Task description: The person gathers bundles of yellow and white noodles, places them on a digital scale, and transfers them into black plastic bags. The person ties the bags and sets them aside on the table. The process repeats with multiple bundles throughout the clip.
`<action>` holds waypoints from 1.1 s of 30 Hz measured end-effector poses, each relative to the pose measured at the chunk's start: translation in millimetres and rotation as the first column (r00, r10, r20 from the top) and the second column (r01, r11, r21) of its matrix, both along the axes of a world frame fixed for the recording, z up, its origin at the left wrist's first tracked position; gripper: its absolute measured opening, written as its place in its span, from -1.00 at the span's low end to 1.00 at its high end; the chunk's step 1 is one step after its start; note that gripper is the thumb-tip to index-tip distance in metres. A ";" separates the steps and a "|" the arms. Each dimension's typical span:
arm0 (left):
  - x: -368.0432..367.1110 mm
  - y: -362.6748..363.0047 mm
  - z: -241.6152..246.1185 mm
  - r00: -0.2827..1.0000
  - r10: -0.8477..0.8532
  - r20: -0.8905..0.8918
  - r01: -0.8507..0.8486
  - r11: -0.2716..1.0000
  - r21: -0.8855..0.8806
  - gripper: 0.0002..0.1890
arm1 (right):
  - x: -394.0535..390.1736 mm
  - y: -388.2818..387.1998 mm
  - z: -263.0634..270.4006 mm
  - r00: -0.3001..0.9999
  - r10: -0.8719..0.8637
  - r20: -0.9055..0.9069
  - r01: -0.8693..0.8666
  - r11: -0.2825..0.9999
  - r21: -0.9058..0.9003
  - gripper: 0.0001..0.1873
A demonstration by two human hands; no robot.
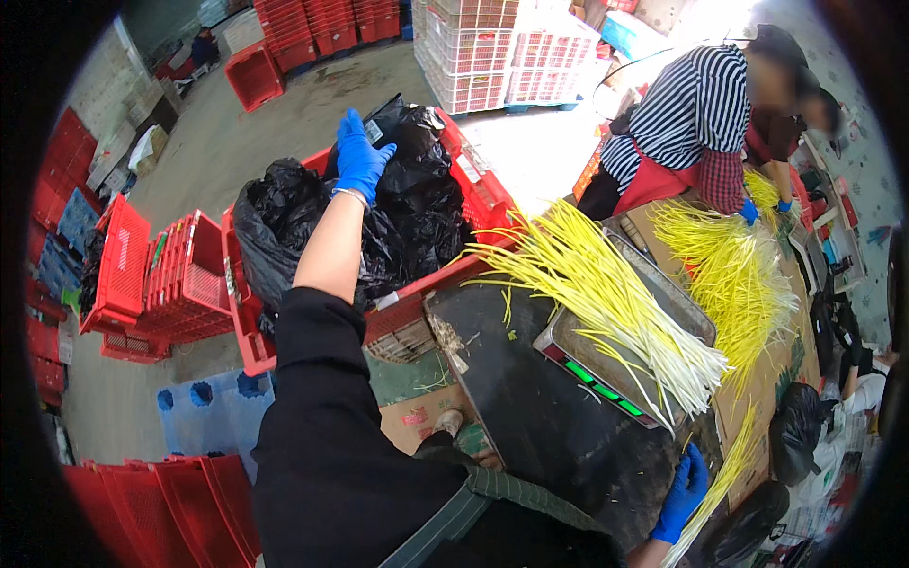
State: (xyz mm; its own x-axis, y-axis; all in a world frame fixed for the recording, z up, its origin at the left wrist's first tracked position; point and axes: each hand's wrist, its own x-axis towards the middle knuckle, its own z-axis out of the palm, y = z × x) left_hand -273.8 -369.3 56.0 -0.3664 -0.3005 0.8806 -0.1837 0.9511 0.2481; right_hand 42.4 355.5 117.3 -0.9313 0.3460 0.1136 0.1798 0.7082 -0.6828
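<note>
My left hand, in a blue glove, reaches over a red plastic crate filled with black plastic bags. Its fingers are extended with the thumb apart, at a bundle near the crate's far side. At lower right, my right hand, also gloved in blue, hovers by the table edge beside a thin strip of yellow chives. A small yellow bit shows at its fingertips; whether they grip it is unclear. A large bunch of yellow chives with white stems lies across a digital scale with a lit green display.
The scale sits on a dark tabletop. More chives lie on cardboard, where a co-worker in a striped top handles some. Stacked red crates stand left; white crates stand behind. A black bag is at right.
</note>
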 end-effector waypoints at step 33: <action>284.7 117.8 -30.5 0.808 -0.320 -0.495 0.520 -0.008 0.854 -0.58 | -116.8 -224.3 53.8 0.822 0.412 -0.394 -0.446 0.035 -0.894 -0.64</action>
State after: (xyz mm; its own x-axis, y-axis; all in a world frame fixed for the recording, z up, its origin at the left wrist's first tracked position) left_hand 10.9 -251.5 25.6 -0.6961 -0.7149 0.0654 0.2772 -0.1837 0.9431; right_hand -74.4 131.2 171.2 -0.9600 -0.2679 0.0820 0.0735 -0.5232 -0.8491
